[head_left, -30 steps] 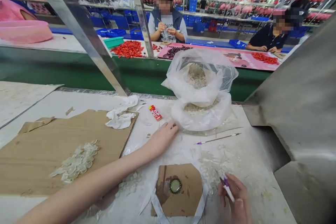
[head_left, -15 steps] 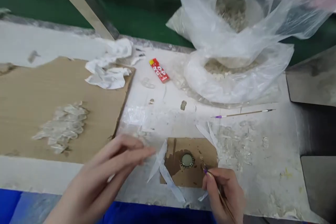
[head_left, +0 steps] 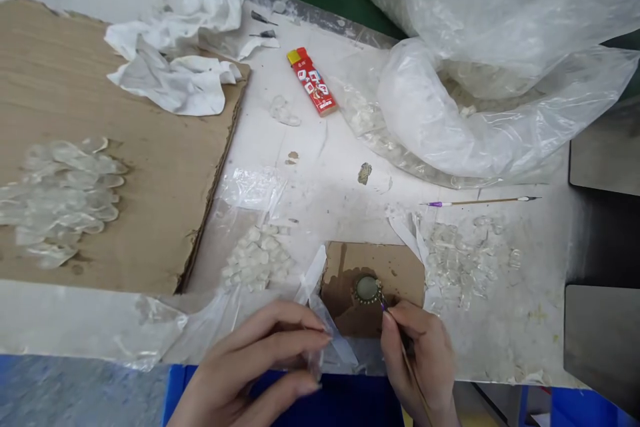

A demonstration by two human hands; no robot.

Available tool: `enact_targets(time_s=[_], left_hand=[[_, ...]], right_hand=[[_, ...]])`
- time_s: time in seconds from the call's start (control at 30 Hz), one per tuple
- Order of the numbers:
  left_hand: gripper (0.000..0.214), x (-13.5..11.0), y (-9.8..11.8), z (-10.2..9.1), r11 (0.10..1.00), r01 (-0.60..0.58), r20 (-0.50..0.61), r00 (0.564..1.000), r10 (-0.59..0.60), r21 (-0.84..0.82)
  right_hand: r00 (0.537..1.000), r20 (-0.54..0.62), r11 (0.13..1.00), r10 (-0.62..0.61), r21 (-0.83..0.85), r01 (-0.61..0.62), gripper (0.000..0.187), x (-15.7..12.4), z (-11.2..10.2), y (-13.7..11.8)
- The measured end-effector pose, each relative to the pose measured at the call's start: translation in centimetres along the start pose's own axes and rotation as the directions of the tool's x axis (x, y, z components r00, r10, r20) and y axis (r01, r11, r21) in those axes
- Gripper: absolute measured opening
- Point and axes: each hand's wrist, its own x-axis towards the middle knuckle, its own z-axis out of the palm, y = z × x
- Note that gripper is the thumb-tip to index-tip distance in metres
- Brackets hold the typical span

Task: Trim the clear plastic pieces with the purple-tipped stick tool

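Note:
My right hand (head_left: pixel 420 353) pinches a thin brush (head_left: pixel 413 373) with a purple collar. Its tip meets the lower right edge of a small round dish (head_left: pixel 367 288), like an upturned bottle cap, with a beaded rim and a pale inside. The dish sits on a wet-stained cardboard piece (head_left: pixel 350 323) with white tape strips at its sides. To the left of that cardboard, my left hand (head_left: pixel 270 360) has its fingers curled around a small clear piece (head_left: pixel 314 359), blurred and partly hidden. Beyond the left hand lies a heap of small whitish pieces (head_left: pixel 257 257).
Clear pieces (head_left: pixel 457 260) lie right of the cardboard, below a second brush (head_left: pixel 487 201). A large cardboard sheet (head_left: pixel 150 213) at left bears clear oval pieces (head_left: pixel 75 187) and crumpled white cloth (head_left: pixel 170 73). Farther back are a red lighter (head_left: pixel 313 82) and plastic bags (head_left: pixel 440 127).
My left hand has come right and nearer my body, uncovering the whitish heap. The brush tip has moved left onto the dish's rim. The camera view has shifted.

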Motion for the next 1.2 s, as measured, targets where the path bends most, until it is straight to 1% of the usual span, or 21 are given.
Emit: enact_targets(time_s=[0.07,0.13,0.17,0.23,0.3,0.37,0.43,0.5,0.6,0.63,0.67,0.8,0.9,0.97,1.03,1.13,1.2], left_hand=[[0.014,0.3,-0.2,-0.5,0.999,-0.021,0.068,0.997,0.024,-0.042],[0.012,0.6,-0.4,-0.9,0.996,-0.085,0.148,0.985,0.085,-0.007],[0.015,0.7,-0.5,-1.1,0.992,-0.121,0.168,0.979,0.115,0.023],[0.024,0.6,-0.6,-1.2,0.984,-0.159,0.147,0.978,0.147,0.078],[0.037,0.2,-0.7,-1.1,0.979,-0.166,0.117,0.981,0.152,0.122],[0.047,-0.3,-0.8,-1.0,0.97,-0.172,0.13,0.98,0.151,0.173],[0.048,-0.8,-0.7,-0.9,0.957,-0.192,0.158,0.974,0.159,0.218],[0.041,-1.0,-0.6,-0.8,0.948,-0.205,0.168,0.972,0.167,0.243],[0.029,-1.2,-0.5,-0.4,0.948,-0.205,0.163,0.972,0.169,0.243],[0.026,-1.3,-0.5,-0.3,0.95,-0.208,0.167,0.971,0.171,0.234],[0.025,-1.3,-0.6,-0.2,0.951,-0.215,0.179,0.968,0.177,0.224],[0.028,-1.6,-0.9,0.3,0.931,-0.28,0.205,0.95,0.234,0.234],[0.021,-1.5,-1.0,0.8,0.903,-0.346,0.203,0.932,0.3,0.254],[0.015,-1.3,-0.9,1.3,0.884,-0.396,0.206,0.913,0.351,0.248],[0.012,-1.0,-0.7,1.8,0.869,-0.432,0.196,0.899,0.392,0.242],[0.011,-0.7,-0.5,2.3,0.863,-0.451,0.172,0.891,0.42,0.226],[0.012,-0.7,-0.5,2.4,0.863,-0.455,0.164,0.889,0.427,0.222]], right_hand=[[1.0,0.008,1.0,0.015,0.012,-0.015,0.014,0.1,-0.1,-0.1],[0.999,0.009,0.999,0.034,0.03,-0.035,0.015,0.1,-0.2,-0.2],[0.999,0.005,0.998,0.045,0.042,-0.046,0.014,0.0,-0.2,-0.2],[0.998,-0.012,0.995,0.066,0.075,-0.065,0.013,-0.3,-0.3,-0.2],[0.996,-0.04,0.99,0.083,0.12,-0.077,0.01,-0.7,-0.5,-0.3],[0.986,-0.086,0.969,0.146,0.212,-0.125,0.006,-1.2,-0.6,-0.6],[0.961,-0.109,0.915,0.256,0.349,-0.204,0.004,-1.5,-0.8,-1.0],[0.932,-0.082,0.819,0.352,0.509,-0.265,0.007,-1.6,-0.9,-1.5],[0.922,-0.023,0.664,0.388,0.7,-0.262,0.002,-1.4,-0.6,-2.4],[0.921,-0.012,0.622,0.389,0.741,-0.253,0.001,-1.3,-0.4,-2.6],[0.921,-0.006,0.589,0.391,0.77,-0.245,0.004,-1.2,-0.2,-2.9],[0.901,0.015,0.48,0.434,0.842,-0.245,0.012,-1.0,0.9,-3.7],[0.897,0.06,0.382,0.438,0.891,-0.246,0.011,-1.1,1.4,-4.1],[0.901,0.095,0.34,0.424,0.905,-0.255,0.01,-1.3,1.5,-4.2],[0.901,0.121,0.319,0.416,0.909,-0.269,0.01,-1.4,1.5,-4.2],[0.905,0.125,0.328,0.406,0.905,-0.272,0.01,-1.7,1.3,-4.2],[0.908,0.104,0.355,0.407,0.898,-0.261,0.01,-1.8,1.3,-4.2]])
